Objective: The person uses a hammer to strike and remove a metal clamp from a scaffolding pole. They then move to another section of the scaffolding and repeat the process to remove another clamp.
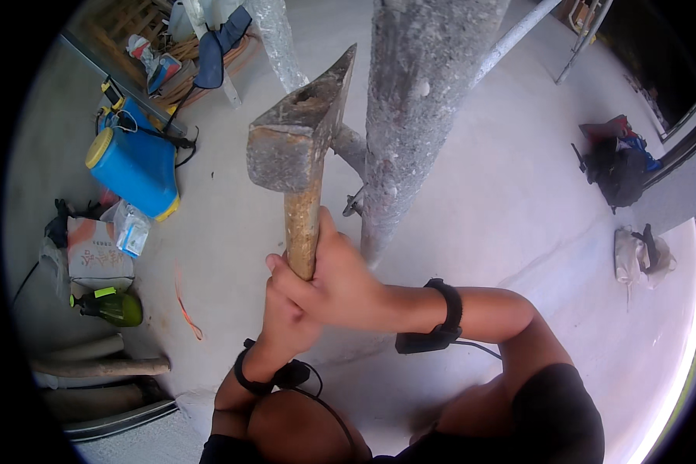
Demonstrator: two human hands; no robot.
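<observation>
A hammer with a worn, blocky metal head (pixel 280 158) tapering to a point stands upright before me, its head on top of a wooden handle (pixel 301 224). My right hand (pixel 348 282) is closed round the lower handle. Pressed against it from below is my left hand (pixel 286 325), also closed; the handle's lower end is hidden between the two hands. Just beyond the hammer rises a thick, rough grey metal pole (pixel 410 116), spattered with pale material. The hammer head overlaps a short side tube (pixel 349 147) of that pole; I cannot tell whether they touch.
On the left stand a blue tank sprayer (pixel 135 170), a cardboard box (pixel 99 251) and a green spray bottle (pixel 120 308). Wooden poles (pixel 104 367) lie at the lower left. Dark bags (pixel 619 170) and a pale bag (pixel 634 255) rest at right. A diagonal tube (pixel 514 42) slants behind the pole.
</observation>
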